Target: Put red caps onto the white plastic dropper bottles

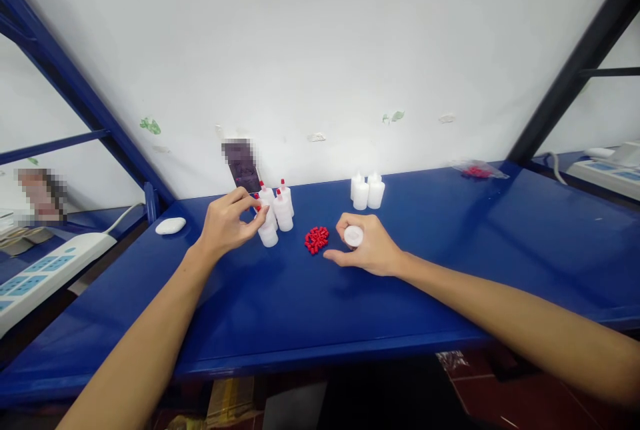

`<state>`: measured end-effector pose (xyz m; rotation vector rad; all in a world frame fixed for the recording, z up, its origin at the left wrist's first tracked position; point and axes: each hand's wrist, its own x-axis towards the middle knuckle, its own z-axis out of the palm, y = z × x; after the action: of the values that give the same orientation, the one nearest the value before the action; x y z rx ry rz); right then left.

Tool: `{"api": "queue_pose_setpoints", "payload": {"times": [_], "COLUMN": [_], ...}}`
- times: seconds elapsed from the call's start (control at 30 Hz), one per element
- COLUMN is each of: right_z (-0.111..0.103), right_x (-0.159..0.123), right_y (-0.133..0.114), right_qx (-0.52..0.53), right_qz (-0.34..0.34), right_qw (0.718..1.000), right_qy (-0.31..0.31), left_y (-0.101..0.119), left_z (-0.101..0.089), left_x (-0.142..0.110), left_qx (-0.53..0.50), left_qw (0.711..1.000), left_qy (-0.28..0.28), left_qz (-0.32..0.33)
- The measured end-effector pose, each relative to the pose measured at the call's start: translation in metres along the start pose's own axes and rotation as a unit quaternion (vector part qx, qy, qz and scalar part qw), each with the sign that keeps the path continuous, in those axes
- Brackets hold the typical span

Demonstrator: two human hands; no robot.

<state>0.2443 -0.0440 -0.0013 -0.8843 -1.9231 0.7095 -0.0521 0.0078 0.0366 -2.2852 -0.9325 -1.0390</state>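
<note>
My left hand (233,220) is closed, thumb and index finger pinched at the red tip of a white squeeze bottle (269,237) that stands upright on the blue table. Behind and beside it stand several more white bottles (284,215) with red caps on their nozzles. My right hand (371,243) has its fingers curled round another white squeeze bottle (353,237), whose round base faces me; its nozzle end is hidden. Between the two hands lies a pile of small red caps (317,240). Past my right hand, several white bottles (361,197) without red caps stand close together.
A dark phone-like object (242,163), blurred out, leans on the wall behind the capped bottles. A white oval object (171,225) lies at the left. A clear bag of red caps (477,171) rests at the back right. A white power strip (50,273) runs along the left edge.
</note>
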Motion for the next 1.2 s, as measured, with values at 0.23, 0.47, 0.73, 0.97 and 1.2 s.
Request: {"api": "queue_pose_setpoints", "payload": {"times": [0.23, 0.47, 0.73, 0.97, 1.2], "right_z": [-0.003, -0.002, -0.003, -0.004, -0.003], "right_x": [0.003, 0.01, 0.01, 0.01, 0.011], "right_y": [0.008, 0.009, 0.007, 0.006, 0.005], "right_qx": [0.037, 0.064, 0.044, 0.032, -0.001], "right_qz": [-0.009, 0.038, 0.049, 0.044, 0.039], "right_qw": [0.999, 0.997, 0.997, 0.997, 0.997], "right_qy": [0.008, -0.01, -0.045, -0.055, -0.066], "left_y": [0.023, 0.081, 0.072, 0.067, 0.074], "left_z": [-0.005, 0.02, 0.017, 0.013, 0.012], "left_x": [0.007, 0.009, 0.006, 0.006, 0.008], "left_qx": [-0.012, -0.137, -0.071, -0.058, -0.15], "left_qw": [0.99, 0.976, 0.949, 0.924, 0.945], "left_qy": [0.137, -0.147, -0.306, -0.376, -0.286], "left_qz": [0.009, 0.083, 0.011, 0.023, 0.046]}}
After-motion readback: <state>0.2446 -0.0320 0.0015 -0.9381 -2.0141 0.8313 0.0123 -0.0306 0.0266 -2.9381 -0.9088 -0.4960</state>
